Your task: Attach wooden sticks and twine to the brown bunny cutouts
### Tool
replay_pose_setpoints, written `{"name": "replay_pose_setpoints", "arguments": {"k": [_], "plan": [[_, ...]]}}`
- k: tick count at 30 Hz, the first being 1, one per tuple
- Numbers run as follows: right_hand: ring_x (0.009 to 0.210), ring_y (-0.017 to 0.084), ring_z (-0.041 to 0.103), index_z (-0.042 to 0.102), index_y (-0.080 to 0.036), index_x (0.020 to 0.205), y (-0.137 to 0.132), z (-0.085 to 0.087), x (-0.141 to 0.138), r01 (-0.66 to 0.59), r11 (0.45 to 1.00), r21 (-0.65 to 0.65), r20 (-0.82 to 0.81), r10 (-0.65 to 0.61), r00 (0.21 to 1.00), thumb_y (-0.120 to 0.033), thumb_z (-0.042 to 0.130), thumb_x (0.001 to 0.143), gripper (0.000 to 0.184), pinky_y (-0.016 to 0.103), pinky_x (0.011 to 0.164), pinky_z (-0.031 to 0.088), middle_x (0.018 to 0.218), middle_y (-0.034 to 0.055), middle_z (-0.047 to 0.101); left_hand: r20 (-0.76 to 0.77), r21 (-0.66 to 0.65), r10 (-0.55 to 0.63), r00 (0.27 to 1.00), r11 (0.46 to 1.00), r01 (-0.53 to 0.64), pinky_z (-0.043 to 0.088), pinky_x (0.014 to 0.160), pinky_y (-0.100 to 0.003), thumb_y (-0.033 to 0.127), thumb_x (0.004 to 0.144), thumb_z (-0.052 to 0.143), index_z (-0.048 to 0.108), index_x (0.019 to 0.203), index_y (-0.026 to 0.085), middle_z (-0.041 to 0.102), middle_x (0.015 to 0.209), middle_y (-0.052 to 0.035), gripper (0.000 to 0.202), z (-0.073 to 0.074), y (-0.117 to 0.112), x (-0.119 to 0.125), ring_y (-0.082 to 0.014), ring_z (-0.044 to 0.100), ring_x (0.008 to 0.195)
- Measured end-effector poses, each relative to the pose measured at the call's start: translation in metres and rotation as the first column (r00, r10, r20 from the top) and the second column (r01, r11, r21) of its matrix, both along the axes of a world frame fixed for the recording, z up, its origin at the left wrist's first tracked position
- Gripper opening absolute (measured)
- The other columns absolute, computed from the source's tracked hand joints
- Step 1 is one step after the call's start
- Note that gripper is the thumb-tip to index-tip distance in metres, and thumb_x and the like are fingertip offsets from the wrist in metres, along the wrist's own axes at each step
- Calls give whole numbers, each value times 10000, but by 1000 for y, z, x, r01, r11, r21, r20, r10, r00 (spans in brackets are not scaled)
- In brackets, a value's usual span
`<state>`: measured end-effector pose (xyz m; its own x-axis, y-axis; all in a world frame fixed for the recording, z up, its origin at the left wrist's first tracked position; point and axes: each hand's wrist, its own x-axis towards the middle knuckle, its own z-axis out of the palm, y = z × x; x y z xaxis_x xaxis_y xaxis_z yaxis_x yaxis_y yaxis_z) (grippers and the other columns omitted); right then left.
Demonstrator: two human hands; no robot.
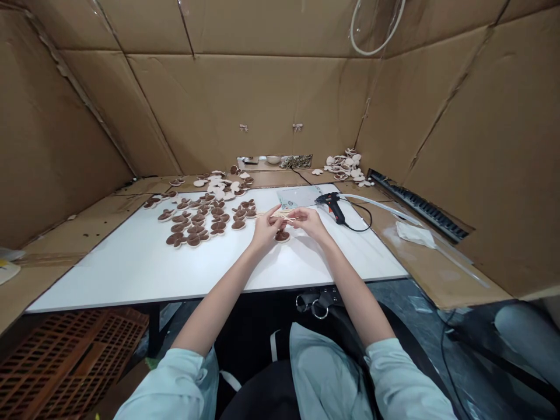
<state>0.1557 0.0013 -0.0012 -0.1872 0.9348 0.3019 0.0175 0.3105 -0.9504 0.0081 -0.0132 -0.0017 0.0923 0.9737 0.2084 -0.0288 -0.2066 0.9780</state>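
Our left hand [265, 227] and right hand [308, 221] pinch slender, pale, wooden-looking sticks [284, 214] near a round, brown, pale-rimmed piece [282, 237].

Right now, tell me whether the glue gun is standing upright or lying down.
Lying down, it seems: the glue gun rests on the white table, its handle angled toward the near edge, beyond the right hand.

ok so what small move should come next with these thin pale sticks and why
Probably the right hand should ease one stick free from the thin, pale, wooden-looking sticks while the left hand steadies the others: both hands meet at the bunch, and a round brown piece with a pale rim sits just below them on the white tabletop.
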Motion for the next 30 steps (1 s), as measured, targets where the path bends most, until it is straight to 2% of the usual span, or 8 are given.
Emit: {"name": "replay_pose_setpoints", "arguments": {"k": [4,7,13,17,19,23,27,30], "plan": [[640,138,576,647,-158,639,0,0,0,-23,1000,0,67,23,998,-268,667,536,152,261,593,451,671,25,647,-81,68,59,995,996,-53,473,613,-254,236,689,559,479,1188,74,647,632,-17,531,-1,-1,1,-115,585,576],[638,147,577,669,-158,639,0,0,0,-10,999,-36,98,14,995,-278,647,561,145,274,593,452,685,40,659,-108,89,90,990,993,-80,471,603,-254,219,695,522,548,1072,81,623,591,-8,401,-1,0,1,-118,580,574],[600,129,573,623,-157,667,-3,1,-3,-32,999,-38,8,33,999,-255,682,524,184,259,582,461,628,11,627,-174,120,104,979,989,-84,461,568,-239,185,685,505,588,917,116,628,567,-7,256,2,-4,1,-123,582,550],[596,119,574,601,-189,867,-3,0,-2,-105,994,-31,-1,105,994,-236,673,548,330,257,588,472,630,-19,611,-194,147,87,977,987,-59,472,603,-241,169,677,508,597,912,137,670,658,-25,253,2,-5,2,-136,616,618],[638,125,581,611,-192,847,-2,-1,-2,-127,992,3,32,126,991,-222,668,546,307,262,613,477,677,-10,618,-184,149,75,980,988,-48,477,615,-244,170,681,501,598,914,140,679,694,-33,254,1,-4,2,-140,623,644],[685,136,587,633,-179,749,0,-1,-2,-73,996,53,87,68,994,-204,659,533,219,281,665,481,784,22,635,-192,151,59,980,988,-30,485,639,-254,175,654,531,607,897,131,677,732,-49,259,-2,1,1,-153,627,686],[694,142,598,633,-175,750,0,-1,-2,-12,998,64,132,3,991,-190,638,557,193,298,687,486,857,48,637,-244,170,25,969,985,17,489,676,-278,168,567,628,612,928,125,671,837,-75,364,-3,4,-1,-179,625,746],[687,136,602,630,-187,791,-3,-1,-2,29,995,95,141,-42,989,-193,627,584,207,294,672,492,942,59,620,-195,144,-27,981,988,56,491,699,-292,161,522,669,604,965,136,658,918,-83,448,-2,4,-1,-189,620,796]]}}
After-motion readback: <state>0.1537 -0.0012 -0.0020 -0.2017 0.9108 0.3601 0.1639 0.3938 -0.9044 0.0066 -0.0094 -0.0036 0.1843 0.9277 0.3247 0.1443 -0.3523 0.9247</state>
